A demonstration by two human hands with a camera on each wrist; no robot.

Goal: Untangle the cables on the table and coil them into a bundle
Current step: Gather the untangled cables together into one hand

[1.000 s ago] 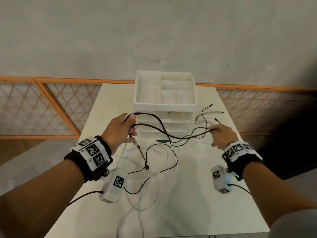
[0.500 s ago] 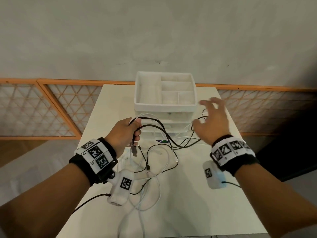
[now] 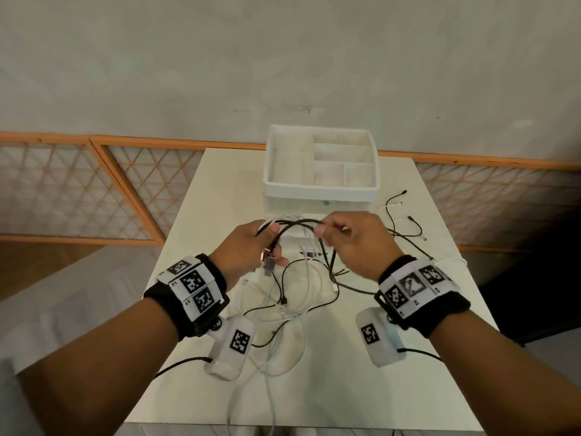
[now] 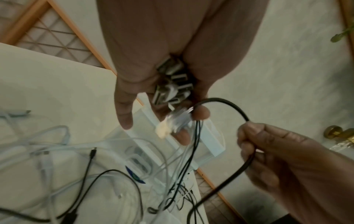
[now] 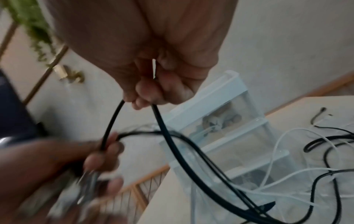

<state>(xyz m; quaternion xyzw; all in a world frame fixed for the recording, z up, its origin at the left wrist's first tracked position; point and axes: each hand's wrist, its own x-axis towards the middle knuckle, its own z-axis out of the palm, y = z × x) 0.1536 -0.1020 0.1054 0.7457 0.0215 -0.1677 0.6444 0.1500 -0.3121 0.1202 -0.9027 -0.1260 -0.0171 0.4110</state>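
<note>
My left hand [image 3: 251,243] grips a bunch of cable plugs [image 4: 172,87], black and white, above the table [image 3: 377,388]. A thick black cable [image 4: 229,106] arches from that bunch to my right hand [image 3: 349,237], which pinches it in curled fingers [image 5: 151,94]. Both hands hover close together in front of the drawer unit. More black and white cables [image 3: 295,297] lie tangled on the table below the hands, and loose black ends [image 3: 405,221] trail to the right.
A white drawer unit with a divided top tray [image 3: 320,190] stands at the table's far middle. An orange lattice railing [image 3: 94,190] runs behind and to the left. White cable ends hang over the table's near edge [image 3: 270,413].
My right hand came back from the right of the drawer unit to the middle and took hold of the black cable beside my left hand. The left hand kept its bunch.
</note>
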